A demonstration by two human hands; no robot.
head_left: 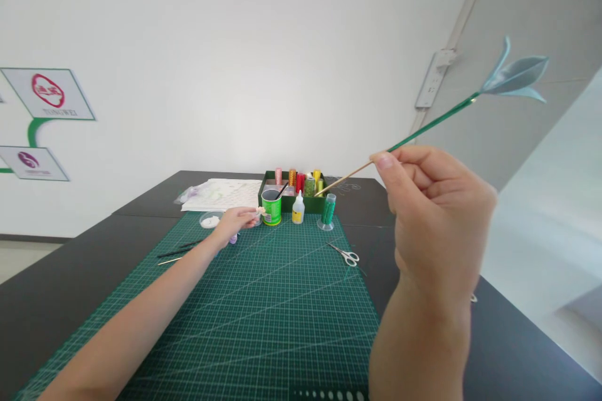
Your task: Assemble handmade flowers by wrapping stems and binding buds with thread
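R hand (435,203) pinching flwr stem (435,122) | L hand (234,222) pinching pale bit (261,211) nr grn can (271,209)

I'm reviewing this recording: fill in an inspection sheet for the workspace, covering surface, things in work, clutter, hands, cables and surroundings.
Surface: green gridded mat on a dark table.
Things in work: pale blue flower on a stem, green above, bare below.
Clutter: scissors at the mat's right edge; can, glue bottle and spool before a box of spools.
Hands: right hand pinches the stem, raised; left hand is near the can, a small pale thing at its fingertips, grip unclear.
Cables: nothing seen.
Surroundings: white wall, signs at left, socket strip at right.
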